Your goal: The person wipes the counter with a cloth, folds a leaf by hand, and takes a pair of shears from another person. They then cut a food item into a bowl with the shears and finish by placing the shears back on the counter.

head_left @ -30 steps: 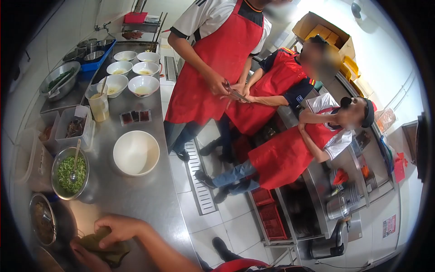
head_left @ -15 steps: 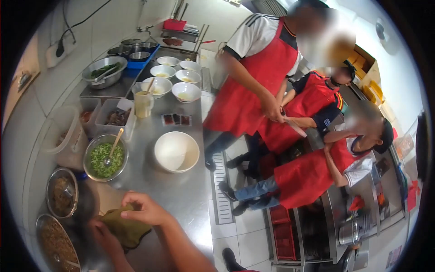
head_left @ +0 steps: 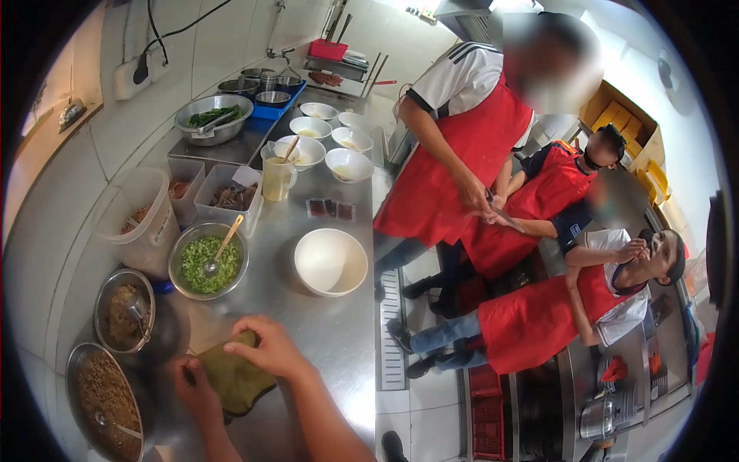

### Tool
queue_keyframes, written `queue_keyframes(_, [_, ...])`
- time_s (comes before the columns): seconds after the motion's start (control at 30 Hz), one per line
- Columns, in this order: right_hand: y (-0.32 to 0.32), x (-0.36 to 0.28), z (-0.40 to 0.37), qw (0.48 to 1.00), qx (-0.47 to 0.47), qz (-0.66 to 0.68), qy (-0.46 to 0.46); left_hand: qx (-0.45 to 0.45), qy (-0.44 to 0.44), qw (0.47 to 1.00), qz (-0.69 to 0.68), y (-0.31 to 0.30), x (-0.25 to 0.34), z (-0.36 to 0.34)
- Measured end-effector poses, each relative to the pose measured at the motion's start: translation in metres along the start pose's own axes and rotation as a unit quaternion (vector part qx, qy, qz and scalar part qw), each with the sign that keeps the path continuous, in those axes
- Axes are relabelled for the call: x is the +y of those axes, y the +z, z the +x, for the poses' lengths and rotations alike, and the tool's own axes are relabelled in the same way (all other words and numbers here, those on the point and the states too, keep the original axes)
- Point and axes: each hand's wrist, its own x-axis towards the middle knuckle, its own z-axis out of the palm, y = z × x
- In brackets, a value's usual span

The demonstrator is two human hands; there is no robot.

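An olive-green cloth (head_left: pixel 240 379) lies folded at the near part of the steel counter (head_left: pixel 269 266). My right hand (head_left: pixel 271 350) pinches its upper edge between thumb and fingers. At the cloth's left side is my left hand (head_left: pixel 198 391), its fingers curled; whether they grip the cloth's edge is hard to see. Just beyond stands a steel bowl of chopped green onion (head_left: pixel 204 266) with a spoon in it. To the left are a steel bowl of brownish food (head_left: pixel 123 308) and a larger bowl of minced food (head_left: pixel 108 396), both with spoons.
A large white bowl (head_left: pixel 331 262) stands right of centre, with small sauce packets (head_left: pixel 331 209) behind it. Farther back are a jug (head_left: pixel 279 179), plastic tubs (head_left: pixel 227 199), several white bowls (head_left: pixel 349 165) and a basin of greens (head_left: pixel 213 118). Co-workers in red aprons (head_left: pixel 462 181) stand across the aisle.
The view has shifted, so the counter appears farther right. My left hand has drawn slightly away from the cloth, while my right hand still pinches it. A co-worker at right has raised their head.
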Motion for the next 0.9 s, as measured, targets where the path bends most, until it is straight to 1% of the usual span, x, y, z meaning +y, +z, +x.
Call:
queue_keyframes(0.03, [-0.001, -0.002, 0.0, 0.999, -0.013, 0.012, 0.028, -0.002, -0.002, 1.0, -0.002, 0.0, 0.003, 0.0])
queue_keyframes(0.07, [-0.001, -0.001, 0.0, 0.999, -0.013, 0.011, 0.028, -0.004, -0.004, 1.0, -0.004, 0.0, 0.004, 0.0])
queue_keyframes(0.13, [-0.001, 0.002, 0.0, 0.998, -0.013, 0.029, 0.062, 0.002, -0.013, 1.0, -0.02, 0.0, 0.0, 0.001])
queue_keyframes(0.27, [-0.002, 0.002, 0.0, 0.996, 0.009, 0.057, 0.066, 0.021, -0.026, 0.997, -0.068, 0.003, 0.002, 0.001])
queue_keyframes(0.37, [0.001, 0.013, 0.0, 0.994, 0.024, 0.087, 0.057, 0.013, -0.015, 0.997, -0.073, 0.003, -0.003, 0.001])
queue_keyframes(0.43, [0.0, 0.015, 0.001, 0.983, 0.005, 0.154, 0.104, 0.014, -0.007, 0.997, -0.076, 0.002, -0.005, 0.001])
queue_keyframes(0.47, [-0.001, 0.015, -0.001, 0.983, 0.006, 0.154, 0.104, 0.015, 0.0, 0.997, -0.078, 0.002, -0.005, 0.001])
queue_keyframes(0.53, [-0.008, -0.001, 0.001, 0.979, -0.029, 0.12, 0.162, 0.018, 0.002, 0.997, -0.075, 0.002, -0.002, 0.0])
queue_keyframes(0.57, [-0.006, 0.003, 0.0, 0.979, -0.03, 0.12, 0.162, 0.022, 0.004, 0.997, -0.071, 0.001, 0.0, -0.001])
queue_keyframes(0.63, [0.001, 0.014, 0.0, 0.975, -0.028, 0.171, 0.136, 0.024, 0.004, 0.997, -0.07, 0.001, -0.002, 0.001])
queue_keyframes(0.73, [0.005, 0.025, 0.0, 0.981, -0.035, 0.143, 0.129, 0.029, -0.002, 0.998, -0.058, 0.001, 0.001, 0.0])
queue_keyframes(0.83, [0.01, 0.033, -0.001, 0.976, -0.028, 0.174, 0.127, 0.029, -0.005, 0.999, -0.041, 0.001, -0.002, 0.001])
queue_keyframes(0.9, [0.008, 0.032, -0.001, 0.977, -0.029, 0.163, 0.132, 0.026, -0.005, 0.999, -0.037, 0.001, -0.006, 0.002])
